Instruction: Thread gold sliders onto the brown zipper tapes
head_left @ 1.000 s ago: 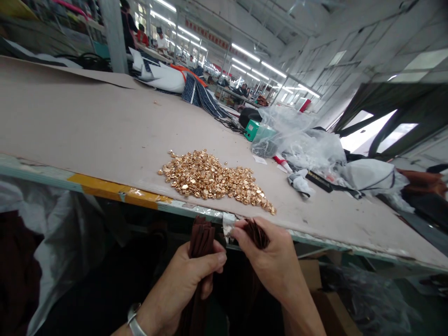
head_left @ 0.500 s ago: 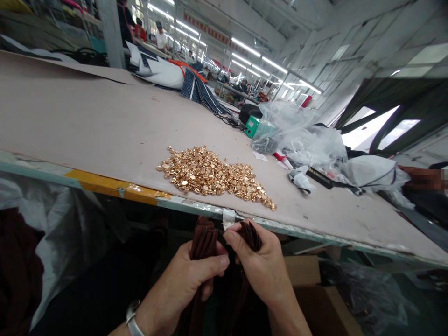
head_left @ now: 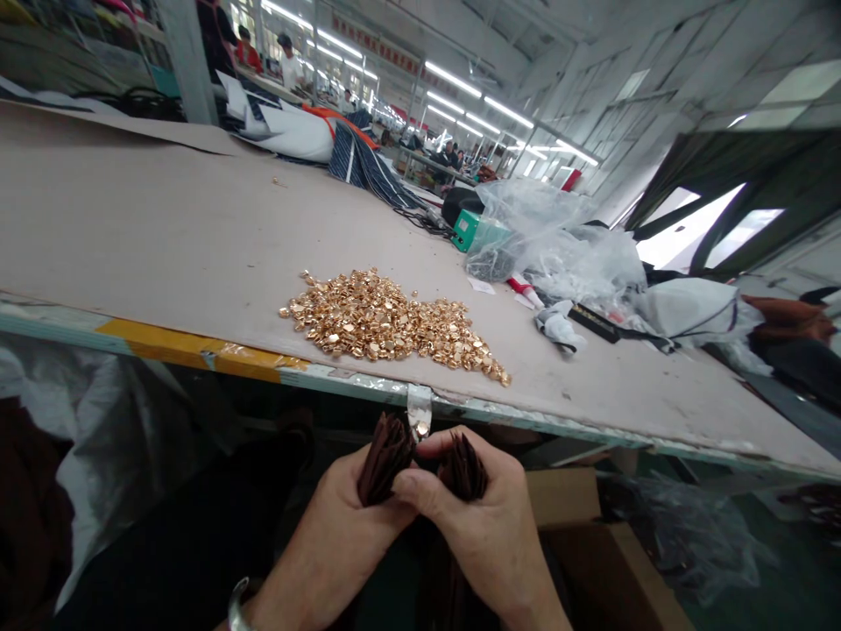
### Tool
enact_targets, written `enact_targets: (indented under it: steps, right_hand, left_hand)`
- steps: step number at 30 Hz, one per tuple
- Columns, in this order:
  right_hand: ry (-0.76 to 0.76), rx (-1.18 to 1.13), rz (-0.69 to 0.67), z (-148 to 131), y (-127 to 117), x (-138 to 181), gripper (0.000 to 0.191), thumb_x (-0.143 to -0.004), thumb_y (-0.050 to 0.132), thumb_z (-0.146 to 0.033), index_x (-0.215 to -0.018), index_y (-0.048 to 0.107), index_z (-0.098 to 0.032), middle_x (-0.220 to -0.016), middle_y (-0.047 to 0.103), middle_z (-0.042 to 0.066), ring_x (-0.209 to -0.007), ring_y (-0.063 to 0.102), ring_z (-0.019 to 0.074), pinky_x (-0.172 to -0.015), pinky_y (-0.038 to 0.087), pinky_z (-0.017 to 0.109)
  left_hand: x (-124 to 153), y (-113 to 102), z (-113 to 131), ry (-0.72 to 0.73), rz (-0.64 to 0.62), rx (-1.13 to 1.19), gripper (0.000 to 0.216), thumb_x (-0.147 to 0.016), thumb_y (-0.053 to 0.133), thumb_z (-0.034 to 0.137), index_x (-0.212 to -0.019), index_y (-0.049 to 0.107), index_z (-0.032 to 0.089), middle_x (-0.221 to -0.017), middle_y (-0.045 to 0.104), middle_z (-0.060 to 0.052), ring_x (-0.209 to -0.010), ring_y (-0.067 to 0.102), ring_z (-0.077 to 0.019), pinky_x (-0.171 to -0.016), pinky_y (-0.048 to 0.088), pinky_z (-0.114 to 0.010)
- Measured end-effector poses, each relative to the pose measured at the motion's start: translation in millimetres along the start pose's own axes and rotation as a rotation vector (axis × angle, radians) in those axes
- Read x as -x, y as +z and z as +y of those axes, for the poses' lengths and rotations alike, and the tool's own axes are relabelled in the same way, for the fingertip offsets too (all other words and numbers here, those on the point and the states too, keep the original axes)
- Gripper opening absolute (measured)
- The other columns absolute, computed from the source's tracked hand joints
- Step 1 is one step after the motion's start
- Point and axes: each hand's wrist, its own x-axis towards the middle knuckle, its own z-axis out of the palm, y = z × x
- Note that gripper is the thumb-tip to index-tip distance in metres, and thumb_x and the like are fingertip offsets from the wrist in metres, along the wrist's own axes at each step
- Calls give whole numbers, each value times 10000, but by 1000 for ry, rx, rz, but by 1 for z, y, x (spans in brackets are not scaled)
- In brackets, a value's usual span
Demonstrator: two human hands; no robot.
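Gripping strips at lower centre, the left hand (head_left: 342, 517) and right hand (head_left: 492, 517) meet before a counter (head_left: 164, 210).
Left hand closed around one dark-brown bundle (head_left: 385, 460); right hand curled around a second bundle (head_left: 463, 464), its thumb extended to the first, contact unclear; gold-coloured pieces (head_left: 387, 320) heaped mid-frame near the counter's edge; clear plastic (head_left: 565, 241) right of centre.

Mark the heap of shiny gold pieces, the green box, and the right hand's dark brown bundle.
Heap of shiny gold pieces (head_left: 387, 322), head view: middle.
Green box (head_left: 466, 230), head view: left part.
Dark brown bundle (head_left: 464, 466), head view: upper end.
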Motion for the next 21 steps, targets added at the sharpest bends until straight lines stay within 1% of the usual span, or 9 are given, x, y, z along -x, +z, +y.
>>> enact_targets:
  steps: [2,3,5,8,11,14,16,18,21]
  right_hand:
    - [11,9,1,2,1,1,184,-727,728,-334,-758,672,-162,-595,577,-27,-528,468,99,-496,393,207]
    - [22,-4,0,4,1,0,190,-743,711,-345,-748,666,-161,-571,560,-31,-505,459,95,-479,384,206]
    - [52,-69,-9,9,1,-2,220,-759,691,-365,-709,636,-158,-516,507,-48,-448,426,80,-436,353,199]
    - [109,-237,-22,15,-1,-4,276,-744,703,-396,-668,585,-158,-453,462,-67,-391,389,65,-399,319,186]
    - [157,-431,-45,20,-1,-4,330,-730,707,-441,-635,562,-160,-384,437,-78,-339,336,50,-367,263,172]
    - [165,-520,-51,25,-1,-3,349,-732,701,-460,-628,569,-155,-364,461,-67,-316,319,42,-352,220,166]
    - [151,-508,-37,27,-2,-3,321,-747,699,-440,-662,588,-151,-364,473,-65,-316,337,45,-357,229,167]
    - [151,-470,-32,28,-3,-3,283,-755,705,-413,-715,614,-147,-365,475,-68,-325,362,51,-368,252,169]
    - [180,-403,-28,26,-5,-2,257,-740,721,-382,-793,658,-139,-389,493,-63,-342,391,61,-378,289,174]
  left_hand:
    - [-1,2,-3,21,1,17,174,-685,731,203,-857,714,181,-742,672,-3,-756,590,-180,-684,471,-241]
    - [-1,3,-3,10,5,25,192,-680,736,206,-869,721,181,-766,689,-11,-782,602,-196,-708,478,-256]
    - [-2,4,-3,-29,-4,61,192,-657,758,227,-839,730,172,-747,699,-19,-745,610,-199,-695,485,-268]
    - [-2,4,2,-63,-77,158,189,-631,782,266,-782,732,165,-753,706,-35,-719,607,-191,-700,488,-279]
    - [2,3,6,-65,-128,163,211,-691,740,358,-690,714,148,-643,665,-31,-574,538,-126,-551,430,-214]
    - [3,1,4,-105,-44,151,304,-728,691,446,-691,684,144,-498,545,18,-444,398,-76,-428,313,-189]
    - [2,1,0,-140,68,193,309,-718,694,465,-741,661,159,-512,535,29,-452,416,-85,-434,330,-194]
    - [0,0,-2,-169,170,229,306,-708,706,462,-738,628,168,-573,578,14,-506,490,-111,-478,387,-212]
    - [-2,-1,-2,-162,209,191,332,-719,688,488,-701,590,172,-575,572,14,-531,523,-129,-510,415,-235]
